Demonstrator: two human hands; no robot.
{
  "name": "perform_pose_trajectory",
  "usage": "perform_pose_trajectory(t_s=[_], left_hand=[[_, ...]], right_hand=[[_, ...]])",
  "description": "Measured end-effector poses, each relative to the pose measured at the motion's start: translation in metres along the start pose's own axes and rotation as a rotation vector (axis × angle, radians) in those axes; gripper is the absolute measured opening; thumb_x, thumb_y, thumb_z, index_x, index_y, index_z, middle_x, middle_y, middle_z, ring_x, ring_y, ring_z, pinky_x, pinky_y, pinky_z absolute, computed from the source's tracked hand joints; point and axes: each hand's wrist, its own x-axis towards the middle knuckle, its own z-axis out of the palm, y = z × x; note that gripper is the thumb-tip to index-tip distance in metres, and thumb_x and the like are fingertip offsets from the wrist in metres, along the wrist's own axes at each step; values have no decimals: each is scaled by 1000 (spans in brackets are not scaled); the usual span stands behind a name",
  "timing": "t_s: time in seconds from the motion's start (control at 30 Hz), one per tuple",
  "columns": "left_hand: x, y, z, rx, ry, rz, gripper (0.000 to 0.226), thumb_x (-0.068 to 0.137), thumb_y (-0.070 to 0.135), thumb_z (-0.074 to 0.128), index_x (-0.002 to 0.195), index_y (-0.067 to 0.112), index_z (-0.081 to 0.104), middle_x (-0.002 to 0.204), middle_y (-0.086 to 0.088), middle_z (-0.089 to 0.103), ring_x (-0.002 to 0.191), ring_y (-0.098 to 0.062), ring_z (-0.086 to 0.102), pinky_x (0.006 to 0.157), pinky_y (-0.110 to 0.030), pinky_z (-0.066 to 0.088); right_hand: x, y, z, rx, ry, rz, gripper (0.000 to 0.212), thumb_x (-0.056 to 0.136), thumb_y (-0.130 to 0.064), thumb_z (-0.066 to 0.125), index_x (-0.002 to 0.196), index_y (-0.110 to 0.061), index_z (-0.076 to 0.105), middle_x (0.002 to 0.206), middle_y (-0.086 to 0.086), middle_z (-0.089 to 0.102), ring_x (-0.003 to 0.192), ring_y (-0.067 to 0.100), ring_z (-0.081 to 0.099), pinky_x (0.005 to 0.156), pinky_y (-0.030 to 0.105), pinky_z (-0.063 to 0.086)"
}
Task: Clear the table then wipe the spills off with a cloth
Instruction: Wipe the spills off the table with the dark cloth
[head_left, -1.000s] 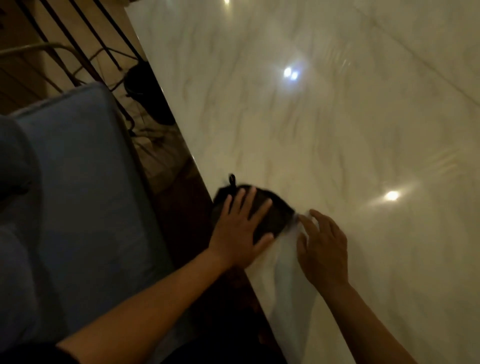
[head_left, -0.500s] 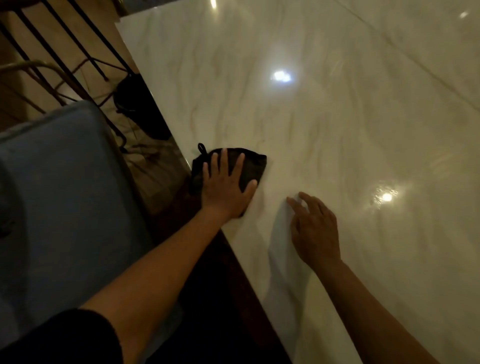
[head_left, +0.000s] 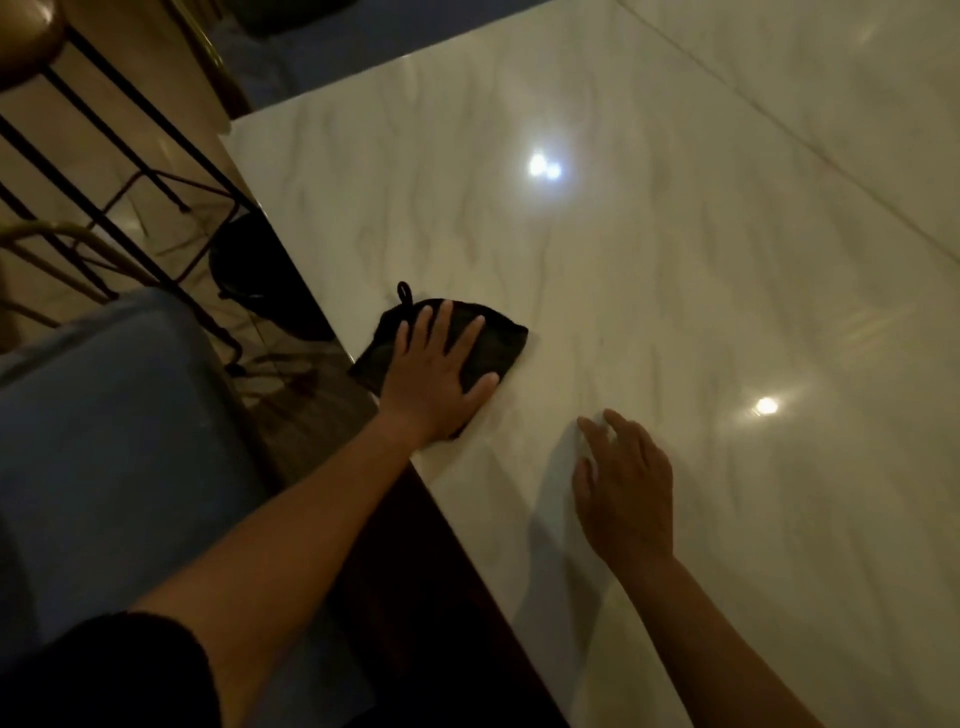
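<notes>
Two hands work on the glossy white marble-patterned surface (head_left: 649, 291). Left hand (head_left: 441, 371), fingers straight and spread, presses flat on the small black folded cloth (head_left: 498, 338) at the surface's near-left edge. Right hand (head_left: 626, 488) rests open nearby, holding nothing. Risk: the cloth overhangs the edge; an outward stroke could drag it onto the floor (head_left: 311, 395).

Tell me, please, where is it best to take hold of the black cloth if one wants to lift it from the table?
Probably the small loop at the black cloth's far corner, pinched from above: it sticks out free on the table, while the left hand lies flat over the middle. The right hand is free.
</notes>
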Motion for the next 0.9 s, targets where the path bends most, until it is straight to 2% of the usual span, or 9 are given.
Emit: perform_pose_trajectory(t_s=[0.07,0.2,0.3,0.43,0.53,0.63,0.77,0.83,0.9], left_hand=[[-17,23,10,-34,60,6,83,93,73,19,163,31,7,170,-14,-2,155,-37,-3,124,-56,-2],[-75,31,24,-6,37,369,79,97,71,31,163,33,9,170,-11,-3,156,-34,-5,124,-57,6],[-53,1,14,51,23,528,78,95,73,34,162,37,15,171,-6,4,157,-30,0,126,-52,3],[17,-63,-8,41,40,238,78,91,74,28,160,38,22,170,-6,13,156,-32,12,124,-55,12],[61,-100,-26,0,39,-74,80,91,75,14,162,37,12,170,-8,4,156,-33,3,125,-52,1],[76,-101,-24,-24,88,-155,79,95,71,18,162,31,10,169,-14,2,155,-37,1,124,-56,0],[77,-132,-26,29,87,269,78,96,69,29,163,31,15,170,-14,6,156,-37,5,123,-58,10],[96,-169,-38,89,34,478,75,98,69,30,162,35,14,170,-9,5,157,-31,2,126,-53,4],[130,-211,-48,108,40,506,73,98,69,30,161,37,16,171,-6,6,157,-29,3,126,-51,4]], right_hand=[[1,-4,1,13,6,28,50,92,-36,39,141,-27,49,148,3,45,136,27,41,109,50,37],[20,-10,2,17,-6,-15,51,93,-36,34,140,-26,51,147,4,46,136,28,42,107,50,38],[47,-19,-1,-7,-47,-113,52,92,-36,32,140,-27,51,148,4,46,135,28,43,105,48,40],[80,-39,0,-18,-23,-170,50,91,-31,40,138,-24,55,145,6,50,131,29,47,101,46,44],[97,-55,3,-24,-36,-161,48,91,-26,53,140,-23,53,147,6,48,133,29,44,104,46,42],[125,-79,7,-35,-36,-224,51,92,-26,53,143,-24,49,149,4,45,135,29,42,106,47,40],[198,-125,17,-21,-2,-310,51,89,-19,49,139,-25,52,146,5,49,132,29,46,105,46,39],[241,-152,21,-4,7,-255,52,88,-20,43,138,-27,53,146,3,50,132,28,46,106,46,38],[280,-175,26,2,33,-230,52,88,-21,39,138,-27,54,145,3,51,131,29,47,105,47,39]])
